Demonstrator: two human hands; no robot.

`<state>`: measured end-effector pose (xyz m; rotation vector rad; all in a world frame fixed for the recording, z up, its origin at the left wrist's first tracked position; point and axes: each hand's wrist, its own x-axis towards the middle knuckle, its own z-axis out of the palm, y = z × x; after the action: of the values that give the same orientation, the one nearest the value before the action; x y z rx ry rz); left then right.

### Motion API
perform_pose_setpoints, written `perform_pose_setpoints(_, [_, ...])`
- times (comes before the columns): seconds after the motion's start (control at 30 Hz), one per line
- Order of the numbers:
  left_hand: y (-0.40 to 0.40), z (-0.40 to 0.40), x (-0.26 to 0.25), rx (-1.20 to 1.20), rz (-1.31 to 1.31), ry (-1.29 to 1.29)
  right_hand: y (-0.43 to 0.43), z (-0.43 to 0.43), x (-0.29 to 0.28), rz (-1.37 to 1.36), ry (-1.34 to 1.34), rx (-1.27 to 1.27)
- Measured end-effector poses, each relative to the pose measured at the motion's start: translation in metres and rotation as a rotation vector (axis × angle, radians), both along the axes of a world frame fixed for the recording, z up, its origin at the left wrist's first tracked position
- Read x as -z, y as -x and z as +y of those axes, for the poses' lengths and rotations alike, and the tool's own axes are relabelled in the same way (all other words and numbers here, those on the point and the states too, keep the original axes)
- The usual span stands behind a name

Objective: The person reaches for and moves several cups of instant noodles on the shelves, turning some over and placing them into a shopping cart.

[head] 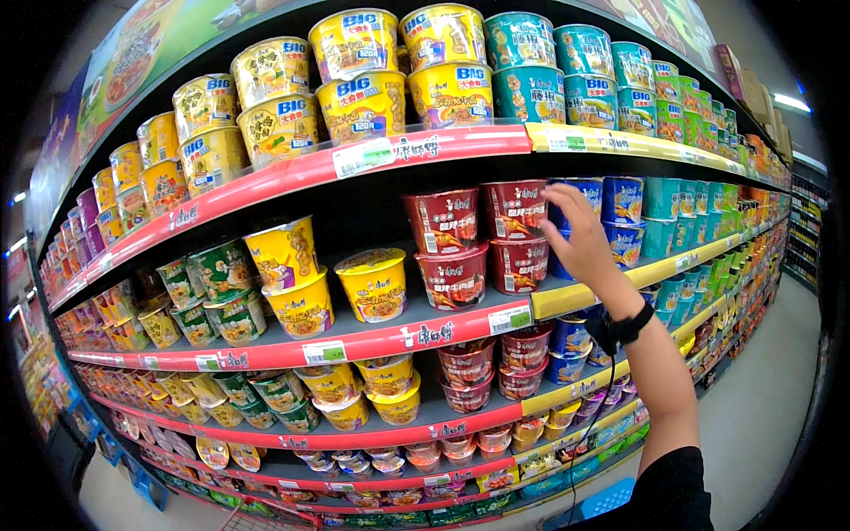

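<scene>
My right hand (576, 235), fingers apart, is raised at the right edge of the top cup in a stack of dark red instant noodle cups (514, 211). Whether the fingertips touch that cup cannot be told. A dark band (631, 325) with a cable wraps my right wrist. Left of the hand stands another dark red stack (441, 222), two cups high. A single yellow noodle cup (372, 292) sits further left. Blue noodle cups (624, 199) stand behind and right of the hand, partly covered by it. My left hand is out of view.
A shelf edge with a red price strip (425, 334) runs below these cups, joining a yellow strip (578, 299). Overhead, another shelf holds large yellow noodle tubs (358, 99) and teal tubs (528, 93). Lower shelves carry more cups. A red wire basket (265, 518) is at the bottom.
</scene>
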<state>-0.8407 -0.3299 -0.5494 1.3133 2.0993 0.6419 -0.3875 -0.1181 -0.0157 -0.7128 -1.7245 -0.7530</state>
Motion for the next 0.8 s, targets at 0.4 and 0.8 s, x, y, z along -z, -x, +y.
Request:
perform_pose_setpoints(0.4, [0.005,-0.012,-0.001,-0.042,0.009,0.021,0.005,0.072,-0.037,-0.054,-0.048,0.047])
perform_pose_setpoints(0.8, [0.004,-0.022,0.000,-0.072,0.002,0.028,0.004,0.074,-0.028,0.111,-0.195,0.008])
